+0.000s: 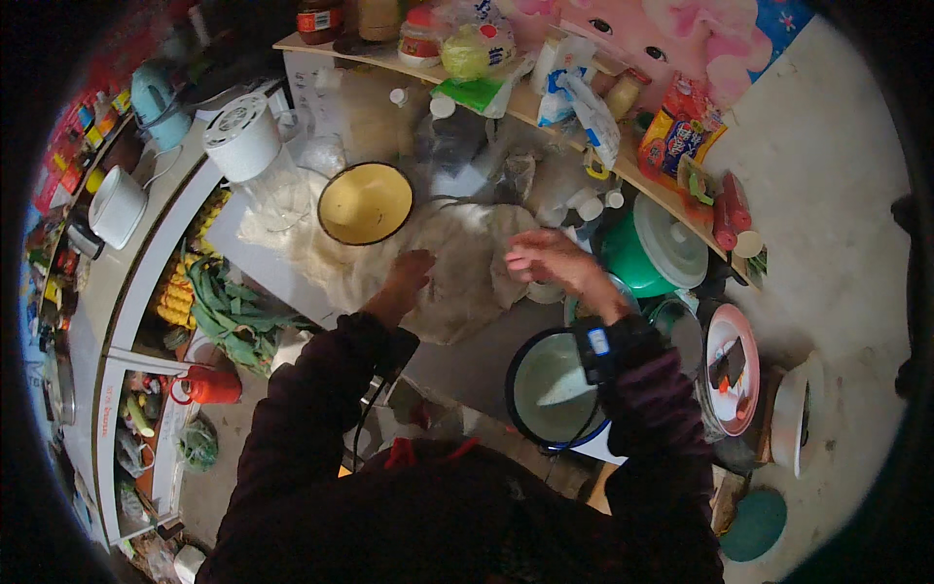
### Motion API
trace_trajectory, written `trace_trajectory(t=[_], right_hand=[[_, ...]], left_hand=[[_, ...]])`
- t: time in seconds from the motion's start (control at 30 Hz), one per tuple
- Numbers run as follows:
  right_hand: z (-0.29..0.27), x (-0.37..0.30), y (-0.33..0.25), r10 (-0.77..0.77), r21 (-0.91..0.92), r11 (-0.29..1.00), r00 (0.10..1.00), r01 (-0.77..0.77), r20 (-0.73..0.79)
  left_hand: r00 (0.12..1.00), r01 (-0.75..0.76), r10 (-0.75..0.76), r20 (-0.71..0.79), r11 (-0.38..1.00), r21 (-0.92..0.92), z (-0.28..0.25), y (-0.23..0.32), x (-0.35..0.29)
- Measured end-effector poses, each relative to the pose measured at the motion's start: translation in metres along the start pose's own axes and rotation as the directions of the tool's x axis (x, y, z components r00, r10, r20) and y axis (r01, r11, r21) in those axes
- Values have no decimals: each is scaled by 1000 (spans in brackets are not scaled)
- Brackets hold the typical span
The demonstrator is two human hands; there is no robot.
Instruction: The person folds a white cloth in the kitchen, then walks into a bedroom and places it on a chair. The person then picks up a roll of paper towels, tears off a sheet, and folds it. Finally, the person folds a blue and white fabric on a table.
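Note:
A crumpled beige cloth [452, 268] lies in a heap across the grey table in front of me. My left hand [411, 277] is on its near left part, fingers bent into the folds. At the cloth's right edge, my right hand [556, 261] has its fingers curled together, slightly smeared by motion; they seem to pinch the fabric, though their tips are partly hidden. A yellow enamel bowl [366, 202] with a dark rim stands on the cloth's far left side. Beside my right forearm sits a dark-rimmed basin [530, 389] with a pale, blade-shaped thing in it.
Right of the table stand a green bucket [632, 258] with a white lid and a pink-rimmed basin [745, 389]. Jars and packets line a wooden shelf [535, 102] behind. A counter [122, 263] runs along the left, with leafy greens [233, 311] and an orange-red jug [209, 385].

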State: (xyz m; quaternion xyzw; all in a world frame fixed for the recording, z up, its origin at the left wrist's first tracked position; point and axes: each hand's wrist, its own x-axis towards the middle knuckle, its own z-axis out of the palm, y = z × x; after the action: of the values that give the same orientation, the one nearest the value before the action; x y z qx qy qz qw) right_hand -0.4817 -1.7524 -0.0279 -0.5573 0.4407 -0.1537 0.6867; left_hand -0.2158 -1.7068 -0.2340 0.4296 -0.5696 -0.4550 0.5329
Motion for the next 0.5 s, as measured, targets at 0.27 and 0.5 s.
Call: trace_trajectory(t=[0.27,0.5], right_hand=[[21,58,70,-132,76,989,990,128,53],[18,80,93,-116,-242,964,993,108,-17]], left_hand=[[933,204,-336,127,788,580,1,-19,19],[952,-297,131,278,630,718,8,17,22]])
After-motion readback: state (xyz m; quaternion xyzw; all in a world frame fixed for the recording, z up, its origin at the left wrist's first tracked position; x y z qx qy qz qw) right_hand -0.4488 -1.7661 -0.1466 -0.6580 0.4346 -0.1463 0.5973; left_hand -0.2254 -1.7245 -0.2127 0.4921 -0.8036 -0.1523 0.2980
